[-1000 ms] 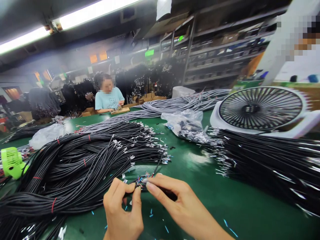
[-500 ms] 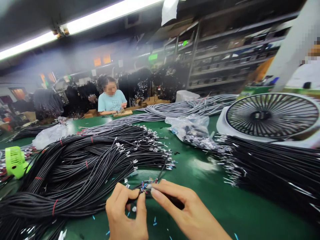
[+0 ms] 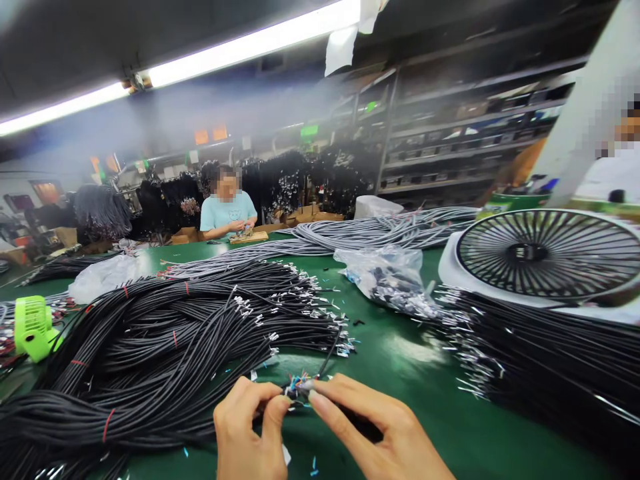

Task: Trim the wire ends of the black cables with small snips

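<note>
A cable end w/ coloured wires is pinched between thumb & forefinger of the left hand and fingertips of the right hand, just in front of the black cable pile. A fan sits well right of the pile.

A green counter is carrying a big heap of black cables on the left, tied with red bands, and another stack of black cables on the right. Grey cables are stretching across the far side, with a clear plastic bag of small parts lying between them and the white fan. A lime-green mini fan is sitting at the left edge, and small wire clippings are lying scattered near the front.
</note>
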A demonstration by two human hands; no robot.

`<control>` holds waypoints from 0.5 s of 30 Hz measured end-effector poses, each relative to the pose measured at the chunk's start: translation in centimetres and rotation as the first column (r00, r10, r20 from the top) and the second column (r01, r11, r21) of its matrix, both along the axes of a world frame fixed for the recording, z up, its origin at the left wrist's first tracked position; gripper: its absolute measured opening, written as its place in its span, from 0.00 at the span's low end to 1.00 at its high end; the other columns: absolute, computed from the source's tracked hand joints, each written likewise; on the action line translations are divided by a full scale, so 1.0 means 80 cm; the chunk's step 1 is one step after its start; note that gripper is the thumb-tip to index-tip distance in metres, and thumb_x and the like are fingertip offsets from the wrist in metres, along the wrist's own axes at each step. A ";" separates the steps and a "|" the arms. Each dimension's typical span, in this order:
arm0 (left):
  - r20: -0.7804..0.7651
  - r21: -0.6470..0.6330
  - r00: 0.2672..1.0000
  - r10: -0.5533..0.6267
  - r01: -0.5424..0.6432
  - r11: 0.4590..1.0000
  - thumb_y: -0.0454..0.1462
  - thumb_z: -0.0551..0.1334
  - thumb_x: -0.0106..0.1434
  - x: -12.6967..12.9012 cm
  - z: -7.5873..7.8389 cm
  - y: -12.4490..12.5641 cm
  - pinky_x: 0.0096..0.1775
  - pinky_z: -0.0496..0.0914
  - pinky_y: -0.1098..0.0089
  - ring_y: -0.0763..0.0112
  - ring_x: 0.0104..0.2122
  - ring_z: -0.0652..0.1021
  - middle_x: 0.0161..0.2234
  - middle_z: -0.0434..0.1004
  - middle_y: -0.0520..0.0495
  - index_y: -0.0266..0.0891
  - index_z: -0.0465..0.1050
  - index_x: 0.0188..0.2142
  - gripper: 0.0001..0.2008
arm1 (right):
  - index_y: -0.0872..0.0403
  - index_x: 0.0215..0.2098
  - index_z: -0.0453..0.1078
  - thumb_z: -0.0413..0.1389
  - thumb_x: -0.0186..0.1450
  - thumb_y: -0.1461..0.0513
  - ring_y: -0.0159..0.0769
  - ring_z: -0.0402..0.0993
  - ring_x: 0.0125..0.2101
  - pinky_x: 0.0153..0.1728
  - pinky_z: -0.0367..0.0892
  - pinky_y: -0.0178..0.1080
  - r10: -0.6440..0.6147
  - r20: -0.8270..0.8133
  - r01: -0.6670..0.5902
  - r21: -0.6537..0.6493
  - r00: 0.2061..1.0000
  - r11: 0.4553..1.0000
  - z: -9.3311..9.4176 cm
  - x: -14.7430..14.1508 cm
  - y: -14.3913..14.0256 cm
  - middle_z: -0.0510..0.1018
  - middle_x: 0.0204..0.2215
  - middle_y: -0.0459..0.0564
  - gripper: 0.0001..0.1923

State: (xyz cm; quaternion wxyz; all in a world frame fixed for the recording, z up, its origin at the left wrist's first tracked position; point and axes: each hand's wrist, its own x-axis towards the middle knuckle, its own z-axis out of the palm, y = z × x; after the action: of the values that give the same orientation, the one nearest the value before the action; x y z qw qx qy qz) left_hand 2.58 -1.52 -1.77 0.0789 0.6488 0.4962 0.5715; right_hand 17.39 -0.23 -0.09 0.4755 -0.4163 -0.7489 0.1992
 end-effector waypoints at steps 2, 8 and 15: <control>-0.020 0.007 1.000 -0.018 0.018 1.000 0.35 0.54 0.62 0.000 0.000 0.001 0.25 0.66 0.76 0.73 0.22 0.73 0.22 0.74 0.50 0.40 0.73 0.25 0.12 | 0.50 0.26 0.74 0.51 0.63 0.61 0.36 0.73 0.23 0.21 0.68 0.31 0.017 -0.004 -0.017 0.009 1.000 1.000 -0.002 0.001 0.001 0.75 0.20 0.47 0.12; -0.014 -0.054 1.000 -0.010 0.009 0.998 0.37 0.53 0.63 -0.001 0.001 0.002 0.25 0.65 0.75 0.72 0.22 0.73 0.22 0.74 0.50 0.40 0.71 0.24 0.14 | 0.52 0.27 0.73 0.51 0.63 0.57 0.34 0.72 0.23 0.23 0.68 0.30 -0.023 -0.065 0.018 -0.076 0.998 0.997 -0.007 0.005 0.002 0.74 0.21 0.46 0.13; -0.013 0.034 1.000 -0.024 0.024 0.999 0.33 0.58 0.57 0.004 -0.003 -0.002 0.19 0.61 0.76 0.74 0.18 0.68 0.19 0.68 0.52 0.39 0.68 0.21 0.09 | 0.54 0.19 0.64 0.51 0.62 0.52 0.30 0.61 0.19 0.20 0.60 0.30 -0.005 -0.067 -0.008 -0.185 0.998 0.983 -0.006 0.001 0.004 0.65 0.18 0.43 0.18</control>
State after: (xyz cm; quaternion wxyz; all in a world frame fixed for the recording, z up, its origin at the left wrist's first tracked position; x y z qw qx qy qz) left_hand 2.93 -1.65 -1.99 0.0714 0.6597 0.4788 0.5749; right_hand 17.51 0.13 -0.55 0.4594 -0.4514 -0.7111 0.2822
